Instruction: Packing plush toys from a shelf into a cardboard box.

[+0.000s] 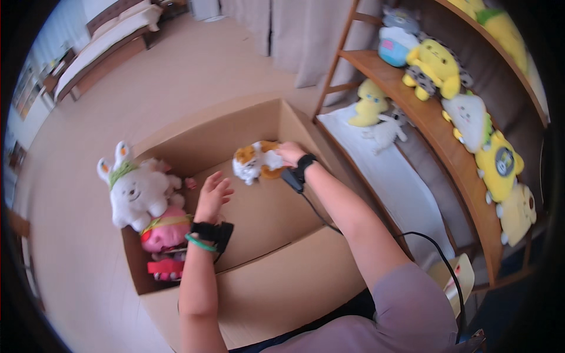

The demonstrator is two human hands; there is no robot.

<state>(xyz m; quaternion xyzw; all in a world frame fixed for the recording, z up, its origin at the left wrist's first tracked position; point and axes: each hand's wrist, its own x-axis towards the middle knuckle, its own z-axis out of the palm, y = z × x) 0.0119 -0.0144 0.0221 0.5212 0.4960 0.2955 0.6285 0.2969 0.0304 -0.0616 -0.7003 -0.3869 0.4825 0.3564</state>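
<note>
My right hand (289,154) is closed on the rear end of an orange-and-white plush cat (259,162), over the far right part of a large cardboard box (259,253). Nothing is in my left hand (215,193), which hovers above the box with its fingers apart. To its left, a white plush rabbit (136,194) with a green band leans on the box's left side. Below the rabbit lie a pink plush toy (168,230) and a red item (166,269), partly covered by one another.
A wooden shelf (424,117) on the right holds several yellow, white and grey plush toys. On its lower level are a yellow plush (371,103) and a white plush (385,132). A black cable (438,247) runs beside my right arm. A bed (109,38) stands far left.
</note>
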